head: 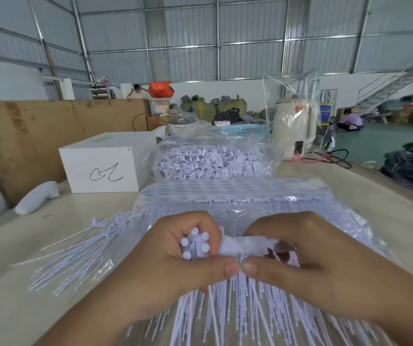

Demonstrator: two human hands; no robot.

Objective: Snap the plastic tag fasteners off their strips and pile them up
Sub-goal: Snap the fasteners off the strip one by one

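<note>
Twisting a bundle of fasteners apart over the counter

I am gripping a bundle of tag fasteners (225,248) in both hands: my left hand (175,265) is curling round the capped strip ends, my right hand (308,265) is clamping the heads, thumbs meeting so the break falls between them, I judge. The tails are hanging toward me. Bagged uncut strips (238,198) are lying just beyond on the counter (13,308), and the pile of loose fasteners (208,161) is sitting in an open bag behind, within reach.
</note>
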